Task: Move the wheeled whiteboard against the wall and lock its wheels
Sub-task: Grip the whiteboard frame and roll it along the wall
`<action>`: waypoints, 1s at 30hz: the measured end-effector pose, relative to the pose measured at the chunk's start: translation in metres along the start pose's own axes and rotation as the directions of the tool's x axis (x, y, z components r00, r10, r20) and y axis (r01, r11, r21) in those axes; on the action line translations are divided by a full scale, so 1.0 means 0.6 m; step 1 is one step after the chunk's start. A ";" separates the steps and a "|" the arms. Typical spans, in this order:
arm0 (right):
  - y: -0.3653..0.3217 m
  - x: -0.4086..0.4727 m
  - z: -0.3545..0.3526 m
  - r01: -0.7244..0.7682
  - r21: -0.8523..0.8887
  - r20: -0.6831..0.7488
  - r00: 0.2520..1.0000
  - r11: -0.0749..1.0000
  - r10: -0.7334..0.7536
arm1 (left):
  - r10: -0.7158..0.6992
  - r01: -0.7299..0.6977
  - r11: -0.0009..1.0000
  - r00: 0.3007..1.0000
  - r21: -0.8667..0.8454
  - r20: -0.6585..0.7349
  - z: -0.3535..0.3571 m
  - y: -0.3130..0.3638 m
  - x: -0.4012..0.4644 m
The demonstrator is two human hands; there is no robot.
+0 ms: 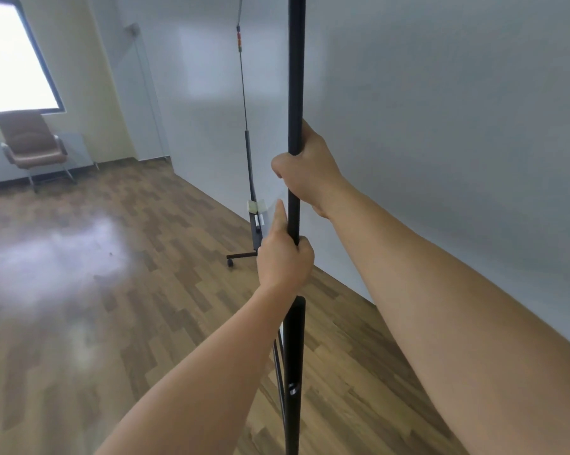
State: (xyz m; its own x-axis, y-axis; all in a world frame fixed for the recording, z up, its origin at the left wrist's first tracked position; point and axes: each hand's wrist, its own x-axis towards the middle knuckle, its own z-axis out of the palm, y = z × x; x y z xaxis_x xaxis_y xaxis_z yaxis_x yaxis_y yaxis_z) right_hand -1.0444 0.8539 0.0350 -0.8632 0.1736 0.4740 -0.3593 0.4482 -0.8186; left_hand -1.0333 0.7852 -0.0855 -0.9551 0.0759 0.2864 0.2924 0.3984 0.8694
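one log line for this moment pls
left hand: grips whiteboard post | right hand: grips post higher | whiteboard: edge-on beside wall | wheel locks: unseen

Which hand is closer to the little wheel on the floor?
Left. The left hand grips the black pole low down, just right of the wheel in the picture. The right hand grips higher up, farther from it.

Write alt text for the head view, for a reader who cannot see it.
Both hands hold the near black upright post of a wheeled whiteboard seen edge-on, the right hand above the left hand. The board runs close along a grey wall over wood flooring. A brown chair stands under a bright window.
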 end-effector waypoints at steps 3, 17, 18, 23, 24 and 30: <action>0.042 0.068 -0.009 0.009 0.020 0.013 1.000 1.000 -0.009 | -0.012 0.012 1.000 1.000 -0.001 -0.022 0.041 -0.008 0.067; 0.222 0.379 -0.021 0.015 0.052 0.119 0.993 0.999 -0.021 | -0.032 0.030 0.999 0.995 -0.017 -0.094 0.181 -0.029 0.380; 0.233 0.400 -0.021 0.020 0.055 0.123 0.992 0.998 -0.027 | -0.037 0.035 0.999 0.995 -0.015 -0.090 0.189 -0.033 0.403; 0.292 0.511 -0.011 0.059 0.067 0.116 0.991 0.996 -0.066 | -0.035 0.038 0.999 0.994 0.024 -0.101 0.232 -0.055 0.522; 0.307 0.538 -0.008 0.065 0.074 0.113 0.991 0.995 -0.073 | -0.027 0.032 0.999 0.994 0.042 -0.107 0.243 -0.063 0.551; 0.376 0.673 0.017 0.094 0.096 0.110 0.988 0.991 -0.104 | -0.006 0.022 0.992 0.991 0.122 -0.133 0.286 -0.100 0.705</action>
State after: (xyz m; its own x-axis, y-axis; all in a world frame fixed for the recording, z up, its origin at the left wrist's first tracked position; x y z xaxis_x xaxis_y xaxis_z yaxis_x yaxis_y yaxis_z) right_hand -1.4775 1.0165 0.0383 -0.8548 0.0285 0.5181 -0.4711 0.3761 -0.7979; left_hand -1.4632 0.9501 -0.0857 -0.9419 -0.0487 0.3324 0.2630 0.5086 0.8198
